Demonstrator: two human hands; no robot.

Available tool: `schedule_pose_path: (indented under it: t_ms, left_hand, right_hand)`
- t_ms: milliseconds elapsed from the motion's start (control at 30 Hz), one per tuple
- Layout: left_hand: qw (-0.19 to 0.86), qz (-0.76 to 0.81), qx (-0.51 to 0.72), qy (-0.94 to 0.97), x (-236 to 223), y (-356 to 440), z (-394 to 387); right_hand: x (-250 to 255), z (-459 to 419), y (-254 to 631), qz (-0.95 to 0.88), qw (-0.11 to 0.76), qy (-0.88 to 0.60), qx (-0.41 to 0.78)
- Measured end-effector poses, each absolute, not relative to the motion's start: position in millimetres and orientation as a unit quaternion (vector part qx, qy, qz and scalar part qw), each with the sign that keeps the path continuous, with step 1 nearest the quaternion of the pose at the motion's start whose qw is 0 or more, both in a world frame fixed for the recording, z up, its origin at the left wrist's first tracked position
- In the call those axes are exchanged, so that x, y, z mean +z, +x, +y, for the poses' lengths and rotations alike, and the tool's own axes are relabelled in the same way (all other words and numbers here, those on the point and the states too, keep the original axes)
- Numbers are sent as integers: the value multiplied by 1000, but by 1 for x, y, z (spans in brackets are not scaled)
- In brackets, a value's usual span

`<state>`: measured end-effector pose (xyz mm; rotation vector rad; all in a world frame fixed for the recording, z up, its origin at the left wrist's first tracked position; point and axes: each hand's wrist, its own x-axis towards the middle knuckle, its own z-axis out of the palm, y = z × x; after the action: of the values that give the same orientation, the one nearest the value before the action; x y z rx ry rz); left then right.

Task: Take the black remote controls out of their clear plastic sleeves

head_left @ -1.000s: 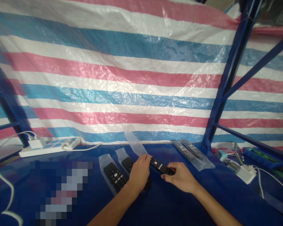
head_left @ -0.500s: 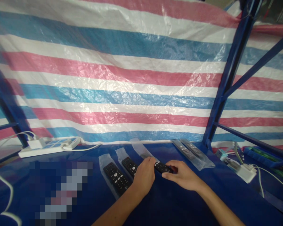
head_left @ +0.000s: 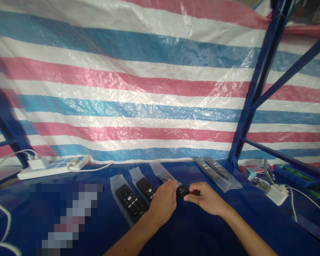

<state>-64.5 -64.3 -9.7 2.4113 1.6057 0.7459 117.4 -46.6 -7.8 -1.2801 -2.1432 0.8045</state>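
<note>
A black remote control (head_left: 183, 192) lies between my hands, its far part inside a clear plastic sleeve (head_left: 159, 171) and its near end bare. My left hand (head_left: 165, 199) pinches the sleeve near its mouth, hiding part of it. My right hand (head_left: 204, 197) is closed, with thumb and fingertips at the remote's near end. To the left, two remotes, one nearer (head_left: 130, 201) and one beside my left hand (head_left: 146, 187), lie in sleeves; my left hand and forearm partly cover them.
Two sleeved remotes (head_left: 216, 172) lie at the back right of the blue table (head_left: 202, 234). A white power strip (head_left: 53, 168) with cables stands at the back left. White plugs (head_left: 277, 193) and a blue tray (head_left: 296, 176) are at the right. Striped sheeting (head_left: 138, 85) hangs behind.
The remote has slid farther into the sleeve, away from me; its buttons no longer show, only its near end. My left hand has shifted slightly; my right hand stays close to the remote.
</note>
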Motion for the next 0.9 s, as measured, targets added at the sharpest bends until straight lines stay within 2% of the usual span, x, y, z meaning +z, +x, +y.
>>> schedule_pose_path:
  t_ms: [267,433,567,700,800,900]
  left_hand:
    - [89,457,218,858,-28,-30,-90]
    - [76,471,181,860,-40,-30,-103]
    - [45,448,180,875,-61,-48,-114]
    - [-26,417,212,883,-89,-55,-121]
    - [-75,394,258,879,-99,-54,-121]
    - [-102,382,290,872,-100,-52,-119]
  right_hand:
    - [-20,-42,104,-788,223,-561,120]
    - [-7,-41,130,-815,180,-512,202]
    - [10,-42,150,-804,195,-485,282]
    - [9,-47,124,-783,230,-555,164]
    - [-2,-51,94,-778,162,-602,78]
    - [-9,-51,80,-774,124,-620,42]
